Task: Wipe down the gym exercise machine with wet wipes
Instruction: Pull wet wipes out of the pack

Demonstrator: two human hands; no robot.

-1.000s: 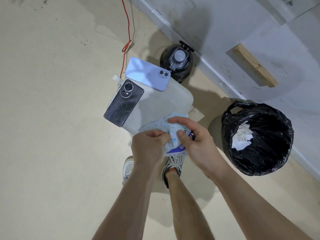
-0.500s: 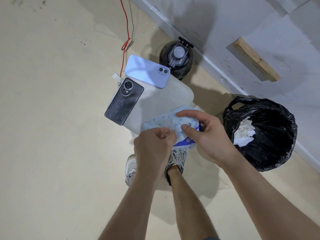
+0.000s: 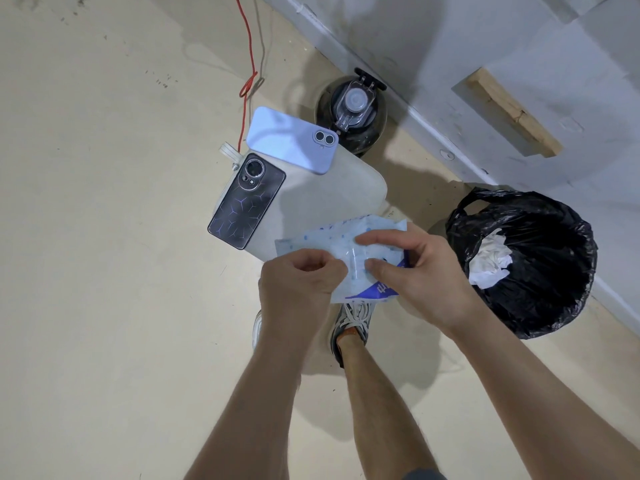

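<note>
Item: wet-wipe pack [image 3: 349,244], soft crinkly film, pale blue with dots, held over the near corner of the pale rounded pad [image 3: 332,195]. Our left hand [image 3: 301,282] pinches its left side with curled fingers. Our right hand [image 3: 419,275] pinches the flap between thumb and forefinger.

Risk, we judge: the film tears, or several wipes drag out together.

Beyond, along the pad's far-left edge: dark phone [image 3: 247,200] and lilac phone [image 3: 291,140], both glossy slabs that drips could reach.
</note>
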